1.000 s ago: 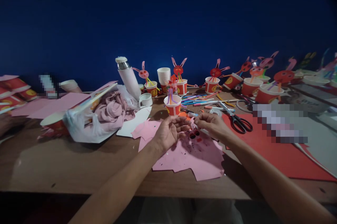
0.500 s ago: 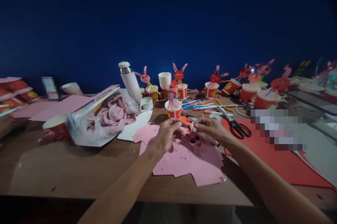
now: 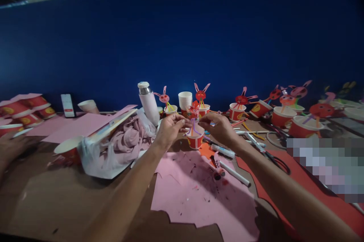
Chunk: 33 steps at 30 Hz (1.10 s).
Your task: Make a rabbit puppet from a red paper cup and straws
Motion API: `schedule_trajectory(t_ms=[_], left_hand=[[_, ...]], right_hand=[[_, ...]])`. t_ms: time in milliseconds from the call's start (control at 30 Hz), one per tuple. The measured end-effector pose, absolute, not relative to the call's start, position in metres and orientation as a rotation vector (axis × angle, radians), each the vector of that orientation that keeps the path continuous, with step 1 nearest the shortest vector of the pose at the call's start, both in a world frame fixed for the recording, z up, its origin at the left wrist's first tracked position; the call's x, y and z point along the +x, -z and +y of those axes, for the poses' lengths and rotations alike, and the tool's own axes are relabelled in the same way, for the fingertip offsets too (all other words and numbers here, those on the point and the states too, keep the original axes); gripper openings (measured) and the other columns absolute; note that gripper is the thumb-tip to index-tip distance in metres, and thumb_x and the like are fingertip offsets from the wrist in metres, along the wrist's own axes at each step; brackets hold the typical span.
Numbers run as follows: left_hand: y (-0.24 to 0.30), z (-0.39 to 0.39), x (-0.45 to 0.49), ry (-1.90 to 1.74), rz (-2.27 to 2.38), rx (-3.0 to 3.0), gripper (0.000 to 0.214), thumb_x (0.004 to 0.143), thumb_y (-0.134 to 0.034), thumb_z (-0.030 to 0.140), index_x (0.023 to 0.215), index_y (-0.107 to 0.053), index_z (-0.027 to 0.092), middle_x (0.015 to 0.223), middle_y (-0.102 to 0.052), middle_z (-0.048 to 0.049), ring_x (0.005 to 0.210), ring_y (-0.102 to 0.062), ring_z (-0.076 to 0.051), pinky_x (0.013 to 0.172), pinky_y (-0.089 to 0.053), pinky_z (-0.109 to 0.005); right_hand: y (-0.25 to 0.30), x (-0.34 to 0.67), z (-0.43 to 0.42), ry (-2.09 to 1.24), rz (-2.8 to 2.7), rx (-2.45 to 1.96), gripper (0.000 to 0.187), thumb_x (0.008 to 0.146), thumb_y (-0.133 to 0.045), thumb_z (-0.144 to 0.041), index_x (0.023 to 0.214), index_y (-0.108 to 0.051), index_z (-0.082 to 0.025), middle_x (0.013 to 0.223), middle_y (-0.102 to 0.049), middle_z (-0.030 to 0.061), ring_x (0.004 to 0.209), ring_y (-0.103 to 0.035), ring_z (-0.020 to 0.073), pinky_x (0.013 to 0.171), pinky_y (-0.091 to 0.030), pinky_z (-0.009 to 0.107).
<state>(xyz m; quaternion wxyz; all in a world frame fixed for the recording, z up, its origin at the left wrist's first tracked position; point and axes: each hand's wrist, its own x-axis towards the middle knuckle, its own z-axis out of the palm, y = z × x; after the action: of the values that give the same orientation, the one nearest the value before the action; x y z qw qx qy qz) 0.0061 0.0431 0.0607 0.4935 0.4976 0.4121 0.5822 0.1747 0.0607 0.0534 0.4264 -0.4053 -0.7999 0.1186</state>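
Observation:
A red-and-white paper cup (image 3: 195,141) stands between my hands, with a red paper figure (image 3: 195,109) on purple stems rising out of it. My left hand (image 3: 170,130) is at the left of the stems, thumb and fingers drawn together. From the other side my right hand (image 3: 217,126) comes close to the figure, its fingers bent and pinched. Whether either hand touches the figure or holds something small, I cannot make out. Below them, a pink paper rabbit face (image 3: 218,172) lies on a ragged pink paper sheet (image 3: 182,192) beside a white marker (image 3: 236,174).
Several cups with paper rabbit figures (image 3: 237,111) line the back. At left stand a thermos (image 3: 149,107), a plastic bag with cloth (image 3: 99,158) and a phone (image 3: 67,105). Scissors (image 3: 277,160) lie right, by red paper (image 3: 256,172). Another person's hand (image 3: 14,145) is at far left.
Both my hands have moved up and away from the pink sheet to the figure in the cup. The paper rabbit face now lies uncovered. The view has tilted upward.

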Motion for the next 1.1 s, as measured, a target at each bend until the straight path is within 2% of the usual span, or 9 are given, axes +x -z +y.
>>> schedule_trajectory(t_ms=[133, 300, 800, 1100], left_hand=[[-0.057, 0.07, 0.008, -1.529, 0.98, 1.238, 0.002, 0.068, -0.054, 0.012, 0.07, -0.053, 0.012, 0.064, -0.065, -0.0022, 0.059, -0.063, -0.011, 0.053, -0.048, -0.019], [-0.056, 0.091, 0.005, -1.63, 0.993, 1.31, 0.005, 0.066, -0.057, 0.017, 0.07, -0.055, 0.014, 0.064, -0.064, -0.0004, 0.06, -0.061, -0.011, 0.053, -0.047, -0.018], [-0.032, 0.092, 0.007, -1.476, 1.053, 1.242, 0.007, 0.066, -0.06, 0.016, 0.068, -0.054, 0.013, 0.064, -0.063, -0.0013, 0.056, -0.06, -0.011, 0.049, -0.045, -0.019], [-0.029, 0.094, 0.003, -1.451, 1.054, 1.281, 0.003, 0.069, -0.054, 0.015, 0.071, -0.052, 0.013, 0.064, -0.062, -0.0012, 0.056, -0.061, -0.011, 0.05, -0.047, -0.02]], right_hand=[[-0.049, 0.169, 0.09, -0.104, -1.94, -1.027, 0.012, 0.075, -0.055, -0.026, 0.072, -0.064, -0.02, 0.071, -0.064, 0.0031, 0.067, -0.055, 0.0153, 0.065, -0.038, 0.026], [-0.05, 0.166, 0.117, -0.09, -1.926, -1.023, 0.013, 0.075, -0.056, -0.029, 0.072, -0.065, -0.019, 0.067, -0.064, 0.003, 0.064, -0.055, 0.0152, 0.061, -0.038, 0.026], [-0.019, 0.176, 0.116, -0.407, -1.922, -1.067, 0.021, 0.074, -0.054, -0.036, 0.071, -0.063, -0.018, 0.065, -0.062, 0.0024, 0.061, -0.054, 0.0138, 0.057, -0.038, 0.023], [-0.018, 0.171, 0.112, -0.437, -1.911, -1.035, 0.021, 0.074, -0.054, -0.036, 0.068, -0.06, -0.018, 0.062, -0.059, 0.0006, 0.057, -0.05, 0.0119, 0.054, -0.035, 0.022]])
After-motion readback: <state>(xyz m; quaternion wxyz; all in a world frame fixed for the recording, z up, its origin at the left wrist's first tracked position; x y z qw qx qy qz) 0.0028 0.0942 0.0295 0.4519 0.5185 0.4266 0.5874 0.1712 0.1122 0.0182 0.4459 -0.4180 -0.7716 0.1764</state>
